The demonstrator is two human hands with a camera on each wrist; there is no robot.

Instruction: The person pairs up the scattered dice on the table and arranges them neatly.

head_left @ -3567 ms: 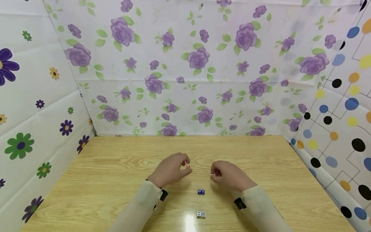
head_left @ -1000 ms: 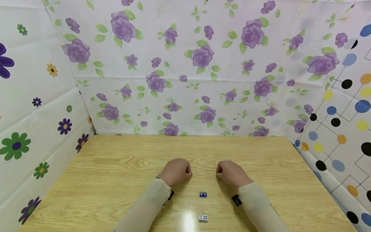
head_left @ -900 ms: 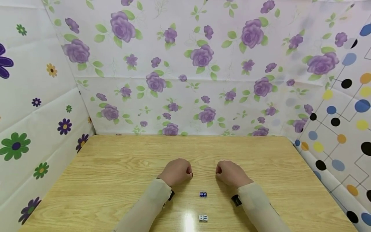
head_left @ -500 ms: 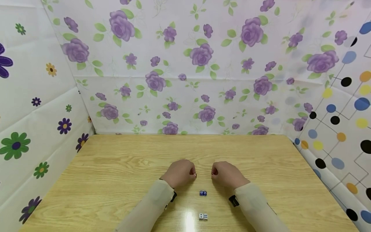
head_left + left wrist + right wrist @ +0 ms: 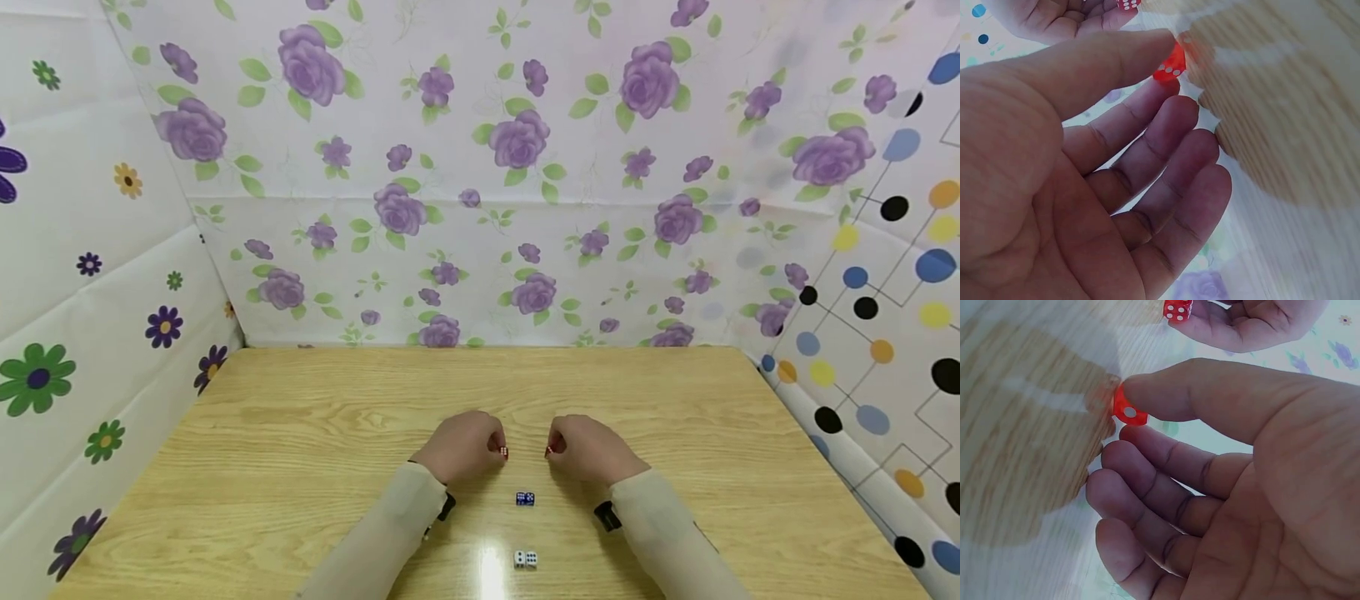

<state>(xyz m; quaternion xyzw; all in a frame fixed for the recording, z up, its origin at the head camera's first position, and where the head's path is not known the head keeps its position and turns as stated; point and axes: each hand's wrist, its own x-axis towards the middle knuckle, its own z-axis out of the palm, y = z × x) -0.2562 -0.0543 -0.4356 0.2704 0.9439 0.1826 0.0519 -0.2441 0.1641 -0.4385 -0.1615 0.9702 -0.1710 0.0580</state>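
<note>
In the head view my left hand (image 5: 462,446) pinches a red die (image 5: 503,453) between thumb and forefinger. Across a small gap, my right hand (image 5: 592,450) pinches another red die (image 5: 549,451) the same way. The left wrist view shows the left die (image 5: 1171,64) at the thumb tip, low over the wood, other fingers loosely bent. In the right wrist view, one large white pip marks the right die (image 5: 1129,407). Whether either die touches the table cannot be told. Nearer the body, two blue dice (image 5: 525,498) sit side by side, and two white dice (image 5: 525,559) lie below them.
The wooden table (image 5: 315,417) spreads around both hands. A floral cloth (image 5: 465,250) hangs behind it, with a flowered sheet (image 5: 97,333) at the left and a dotted sheet (image 5: 862,333) at the right. Light glares on the wood beside the white dice.
Over the last second both hands have come closer together, each with its red die, then almost stopped. Earlier, the right hand showed no die. The blue and white dice keep their places.
</note>
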